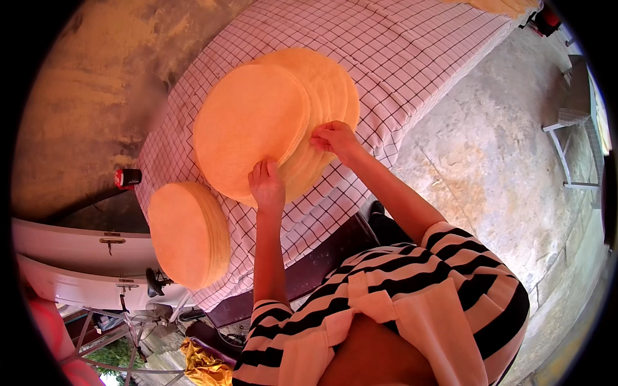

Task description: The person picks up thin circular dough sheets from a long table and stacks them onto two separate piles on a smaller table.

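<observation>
Thin, flat, round orange-yellow sheets point(248, 122) lie in a pile on the checked cloth in front of me, their right-hand edges fanned out in steps. My left hand point(267, 185) is closed at the near edge of the top sheets, fingertips over the rim and thumb mostly hidden. Over the fanned edges on the right, my right hand point(335, 140) has its fingers bunched in a pinch at a sheet's rim. A second, neatly squared stack of round sheets point(183, 235) sits at the left, near the table's end, apart from both hands.
A white cloth with dark checks point(380, 58) covers the long table. Beneath its near side is a dark bench point(309, 273). A red-and-black object point(127, 179) shows beyond the left edge. White panels with latches point(96, 248) stand lower left; a metal-legged table point(579, 122) is far right.
</observation>
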`<act>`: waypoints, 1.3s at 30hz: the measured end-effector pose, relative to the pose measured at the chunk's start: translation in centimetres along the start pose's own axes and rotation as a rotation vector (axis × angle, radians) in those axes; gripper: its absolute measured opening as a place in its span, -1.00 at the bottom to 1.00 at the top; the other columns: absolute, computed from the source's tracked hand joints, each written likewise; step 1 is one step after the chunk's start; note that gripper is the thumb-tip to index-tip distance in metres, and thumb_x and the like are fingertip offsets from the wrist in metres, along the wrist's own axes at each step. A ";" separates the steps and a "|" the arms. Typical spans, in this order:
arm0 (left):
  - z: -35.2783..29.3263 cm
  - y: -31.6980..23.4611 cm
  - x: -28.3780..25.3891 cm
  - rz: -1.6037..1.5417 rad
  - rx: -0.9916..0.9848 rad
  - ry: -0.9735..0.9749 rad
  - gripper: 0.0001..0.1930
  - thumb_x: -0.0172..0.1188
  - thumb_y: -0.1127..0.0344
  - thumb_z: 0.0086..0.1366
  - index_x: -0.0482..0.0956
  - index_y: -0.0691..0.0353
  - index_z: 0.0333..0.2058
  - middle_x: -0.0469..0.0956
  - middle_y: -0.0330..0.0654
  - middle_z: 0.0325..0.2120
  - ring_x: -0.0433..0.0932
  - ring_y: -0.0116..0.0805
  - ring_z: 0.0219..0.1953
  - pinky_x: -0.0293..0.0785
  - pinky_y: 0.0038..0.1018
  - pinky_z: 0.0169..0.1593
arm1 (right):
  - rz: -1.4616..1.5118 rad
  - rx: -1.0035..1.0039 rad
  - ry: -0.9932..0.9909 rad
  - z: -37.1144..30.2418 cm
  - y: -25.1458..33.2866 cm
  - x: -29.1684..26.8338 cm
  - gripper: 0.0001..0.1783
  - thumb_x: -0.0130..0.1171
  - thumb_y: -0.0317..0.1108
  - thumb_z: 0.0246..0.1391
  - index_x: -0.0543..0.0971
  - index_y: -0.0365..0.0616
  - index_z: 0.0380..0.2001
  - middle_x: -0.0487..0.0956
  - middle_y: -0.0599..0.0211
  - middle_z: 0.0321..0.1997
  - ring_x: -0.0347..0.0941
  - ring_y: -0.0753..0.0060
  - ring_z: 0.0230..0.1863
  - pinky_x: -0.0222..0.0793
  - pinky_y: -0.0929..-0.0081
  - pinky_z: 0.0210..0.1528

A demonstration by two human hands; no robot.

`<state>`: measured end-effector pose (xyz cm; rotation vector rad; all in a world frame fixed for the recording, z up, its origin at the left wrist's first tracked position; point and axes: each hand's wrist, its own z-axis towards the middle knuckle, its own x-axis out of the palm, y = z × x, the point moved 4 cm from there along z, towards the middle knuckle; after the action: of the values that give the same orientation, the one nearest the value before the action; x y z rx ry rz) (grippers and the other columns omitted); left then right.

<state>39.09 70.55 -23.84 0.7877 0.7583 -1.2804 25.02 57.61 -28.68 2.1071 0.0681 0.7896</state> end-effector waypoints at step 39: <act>0.4 -2.5 1.0 0.110 0.055 0.058 -0.70 0.01 0.53 -0.06 0.35 0.31 -0.25 0.45 -0.12 -0.34 0.40 -0.19 -0.26 0.31 -0.32 -0.26 | -0.098 -0.154 -0.139 2.2 -0.1 -1.6 -0.74 0.12 -0.46 -0.11 0.43 -0.32 -0.28 0.48 0.26 -0.42 0.44 0.45 -0.40 0.35 0.57 -0.36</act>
<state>36.74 69.45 -24.66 0.9019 0.7193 -1.1881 24.95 55.59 -30.47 1.9904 0.0338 0.5702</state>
